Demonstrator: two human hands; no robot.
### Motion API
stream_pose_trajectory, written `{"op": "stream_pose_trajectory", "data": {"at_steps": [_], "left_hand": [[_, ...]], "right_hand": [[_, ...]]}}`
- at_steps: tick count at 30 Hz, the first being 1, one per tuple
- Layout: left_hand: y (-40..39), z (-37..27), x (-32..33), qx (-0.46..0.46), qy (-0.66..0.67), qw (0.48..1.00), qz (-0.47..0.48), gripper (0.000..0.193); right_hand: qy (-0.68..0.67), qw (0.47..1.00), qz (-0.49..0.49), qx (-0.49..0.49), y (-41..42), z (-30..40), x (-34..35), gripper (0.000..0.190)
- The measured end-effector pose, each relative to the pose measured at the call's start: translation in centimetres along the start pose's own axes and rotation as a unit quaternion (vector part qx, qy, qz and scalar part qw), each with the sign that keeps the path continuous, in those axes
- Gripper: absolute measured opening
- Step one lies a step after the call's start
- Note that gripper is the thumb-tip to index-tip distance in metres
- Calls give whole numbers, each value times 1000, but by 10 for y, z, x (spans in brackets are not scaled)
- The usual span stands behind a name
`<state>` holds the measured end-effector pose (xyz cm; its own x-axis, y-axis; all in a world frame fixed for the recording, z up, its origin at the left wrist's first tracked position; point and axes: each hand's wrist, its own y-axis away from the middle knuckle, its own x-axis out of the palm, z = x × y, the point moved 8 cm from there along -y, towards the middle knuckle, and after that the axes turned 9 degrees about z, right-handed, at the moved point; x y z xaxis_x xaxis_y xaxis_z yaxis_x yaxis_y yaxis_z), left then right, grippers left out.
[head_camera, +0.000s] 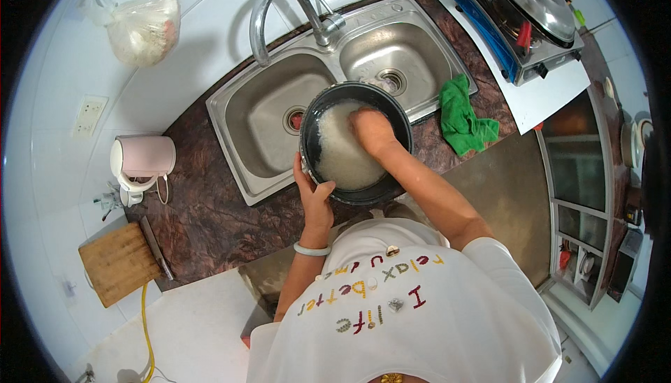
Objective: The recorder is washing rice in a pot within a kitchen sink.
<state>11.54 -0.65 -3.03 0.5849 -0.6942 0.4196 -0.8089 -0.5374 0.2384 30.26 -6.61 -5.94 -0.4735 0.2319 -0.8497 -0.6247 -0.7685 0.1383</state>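
A round, dark inner pot [401, 115] is held over the front edge of the sink, tilted a little. Cloudy water with white grains that look like rice [341, 157] lies inside it. My left hand [314, 189] grips the pot's lower left side, thumb near the rim and fingers against the outer wall. Into the pot reaches my right hand [371, 130], its fingers sunk in the grains and cloudy water. Those fingertips are hidden, so their grip does not show.
Behind the pot is a steel double-bowl sink [251, 115] with a curved faucet [257, 26]. A green cloth [464, 115] lies at its right corner. A gas stove [545, 63] bears a lidded pan [529, 0]. Leftward stand an electric kettle [147, 157] and a wooden cutting board [118, 265].
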Motion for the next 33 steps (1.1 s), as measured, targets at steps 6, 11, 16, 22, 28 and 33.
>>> {"op": "stream_pose_trajectory", "data": {"at_steps": [6,11,16,22,28,33], "left_hand": [[-1,0,0,7,4,1000,8,98],[-1,1,-1,8,-2,1000,-2,97],[-4,1,0,7,-4,1000,4,95],[-3,-1,2,14,1,1000,9,94],[-2,1,0,10,1,1000,8,93],[-2,0,0,9,7,1000,5,93]], "right_hand": [[-395,914,69,57,13,-16,0,18],[-726,652,172,135,36,-10,8,22],[-771,599,191,97,47,-2,0,26],[-798,561,208,69,54,9,-12,33],[-835,499,224,63,56,11,-8,41],[-858,454,235,52,55,14,-8,44]]}}
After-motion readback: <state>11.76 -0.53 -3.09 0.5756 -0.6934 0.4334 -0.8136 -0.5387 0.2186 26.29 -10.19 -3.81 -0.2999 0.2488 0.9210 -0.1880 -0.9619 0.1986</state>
